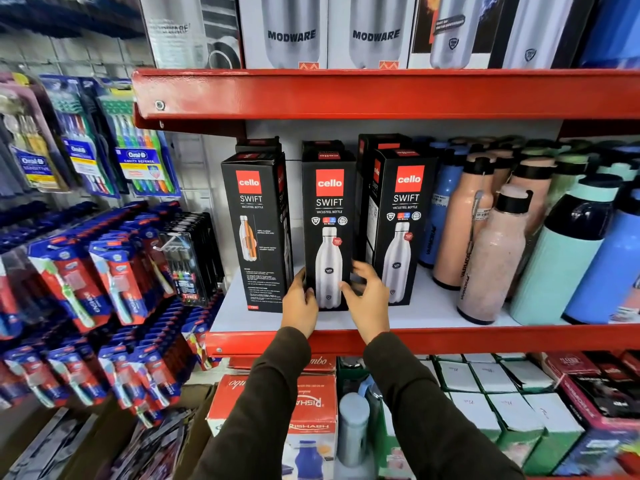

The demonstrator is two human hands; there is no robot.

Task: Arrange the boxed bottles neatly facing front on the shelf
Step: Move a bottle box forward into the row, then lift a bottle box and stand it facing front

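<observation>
Three black Cello Swift bottle boxes stand upright on the white shelf board (pixel 426 306). The left box (pixel 256 230) shows a side panel with an orange cutaway bottle. The middle box (pixel 329 216) and the right box (pixel 403 223) face front with a steel bottle picture. More black boxes stand behind them. My left hand (pixel 300 303) grips the lower left edge of the middle box. My right hand (pixel 367 296) holds its lower right edge, fingers curled between the middle and right boxes.
Loose bottles in pink (pixel 491 258), mint (pixel 561 258) and blue (pixel 609 265) crowd the shelf's right side. A red shelf lip (pixel 485 337) runs along the front, and another red shelf (pixel 381 95) sits above with Modware boxes. Toothbrush packs (pixel 104 271) hang at the left. Cartons fill the shelf below.
</observation>
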